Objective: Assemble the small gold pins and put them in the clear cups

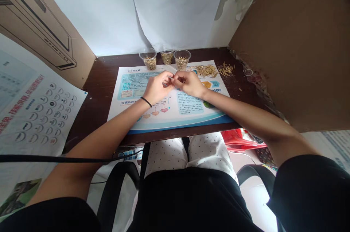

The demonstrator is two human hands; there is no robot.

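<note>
My left hand (160,86) and my right hand (190,83) meet over a printed sheet (169,122) on the dark table. The fingers of both are pinched together at the tips. A sliver of something thin and pale shows between them, too small to name. Just beyond my hands stand three clear plastic cups, a left cup (149,58), a middle cup (167,56) and a right cup (182,59), each partly filled with small gold-coloured metal pieces. To the right of my right hand lies a pile of thin gold-coloured pins (206,70).
More gold pins (226,68) lie on the dark table (101,78) at the right. Cardboard walls rise at the left (46,24) and right (295,49), with white paper (175,13) behind. A black cable (54,158) crosses the lower left.
</note>
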